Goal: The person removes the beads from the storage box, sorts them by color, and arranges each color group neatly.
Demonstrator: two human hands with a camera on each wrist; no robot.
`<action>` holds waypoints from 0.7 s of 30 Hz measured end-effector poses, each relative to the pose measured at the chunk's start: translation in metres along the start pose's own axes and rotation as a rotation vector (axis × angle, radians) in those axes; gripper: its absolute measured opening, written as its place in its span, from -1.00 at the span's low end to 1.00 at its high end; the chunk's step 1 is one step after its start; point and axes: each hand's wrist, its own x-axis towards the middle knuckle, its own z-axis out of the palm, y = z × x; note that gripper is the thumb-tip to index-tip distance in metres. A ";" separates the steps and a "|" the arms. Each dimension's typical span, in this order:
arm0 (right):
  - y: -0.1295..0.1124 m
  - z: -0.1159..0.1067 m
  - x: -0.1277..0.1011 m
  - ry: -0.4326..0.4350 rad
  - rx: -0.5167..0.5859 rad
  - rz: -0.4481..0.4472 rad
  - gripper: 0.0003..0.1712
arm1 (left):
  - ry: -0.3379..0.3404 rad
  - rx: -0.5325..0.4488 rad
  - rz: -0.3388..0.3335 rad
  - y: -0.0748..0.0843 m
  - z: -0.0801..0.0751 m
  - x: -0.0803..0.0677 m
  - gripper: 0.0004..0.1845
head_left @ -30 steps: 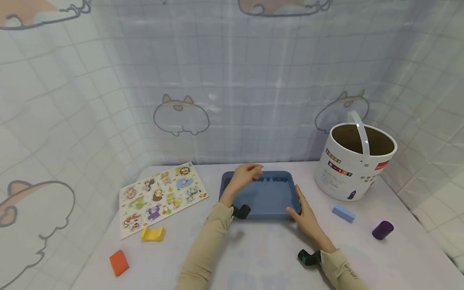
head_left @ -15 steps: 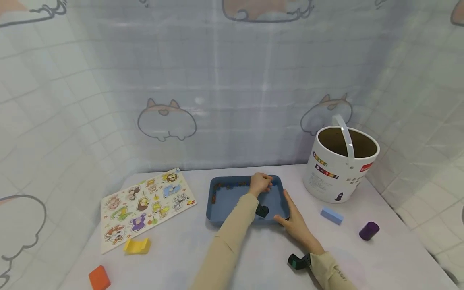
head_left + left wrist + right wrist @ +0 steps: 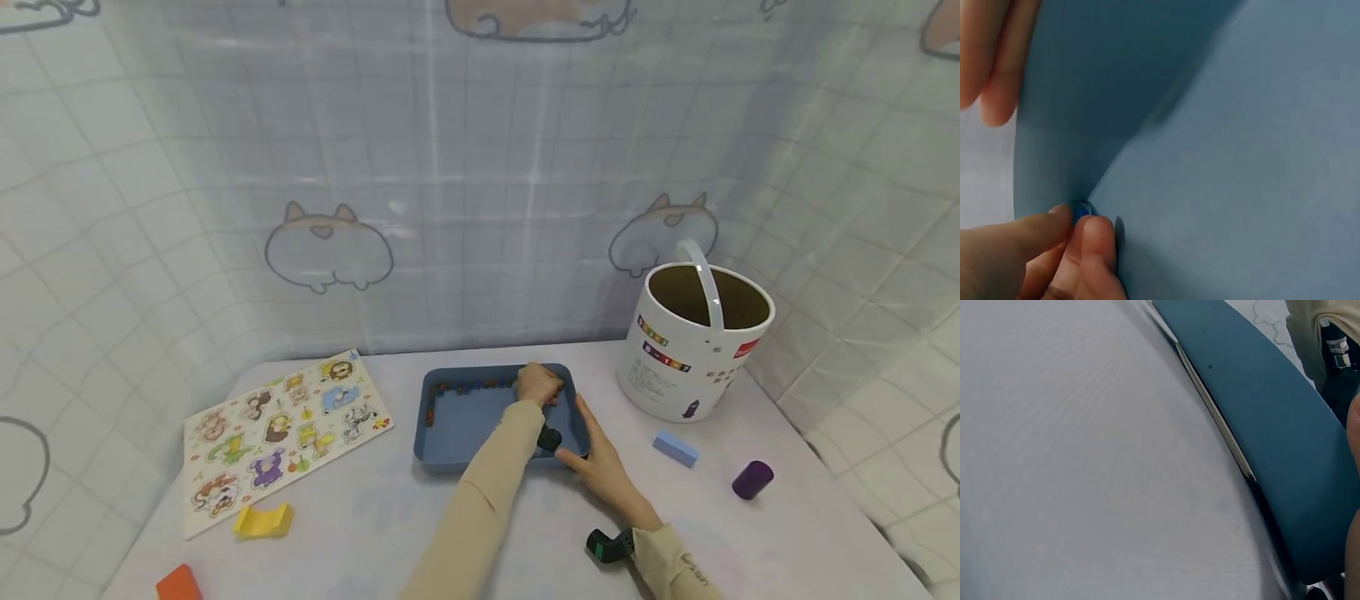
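Note:
A blue tray (image 3: pixel 422 421) lies on the table with small brown and blue beads (image 3: pixel 461 389) along its far and left walls. My left hand (image 3: pixel 537 383) is down in the far right corner of the tray. Between its thumb and fingers it pinches a small shiny blue bead (image 3: pixel 1080 211), close against the tray wall. My right hand (image 3: pixel 603 471) rests at the tray's near right corner, fingers straight along the outer right wall, thumb at the front rim. In the left wrist view its fingertips (image 3: pixel 1000 100) touch the rim side.
A white bucket (image 3: pixel 648 375) with a raised handle stands right of the tray. Nearby lie a light blue block (image 3: pixel 675 448) and a purple cylinder (image 3: pixel 752 480). On the left are an animal puzzle board (image 3: pixel 262 492), a yellow block (image 3: pixel 262 522) and an orange block (image 3: pixel 178 583).
My left hand has moved from above the tray's left part to its far right corner and down. The right hand stays at the tray's side. The head view has shifted.

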 end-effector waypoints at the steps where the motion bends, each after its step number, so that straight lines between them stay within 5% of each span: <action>1: -0.001 -0.001 0.000 -0.001 -0.001 0.003 0.12 | -0.011 0.006 0.000 0.001 0.000 0.000 -0.87; 9: 0.000 0.001 0.000 -0.019 -0.012 0.019 0.12 | -0.147 -0.077 -0.094 -0.004 -0.009 0.003 -0.86; 14: -0.001 0.003 -0.001 -0.037 -0.019 0.007 0.11 | -0.290 -0.260 -0.126 -0.006 -0.037 -0.006 -0.78; 21: -0.002 -0.003 0.001 -0.025 -0.040 0.000 0.12 | -0.461 -0.398 -0.054 -0.013 -0.084 -0.041 -0.70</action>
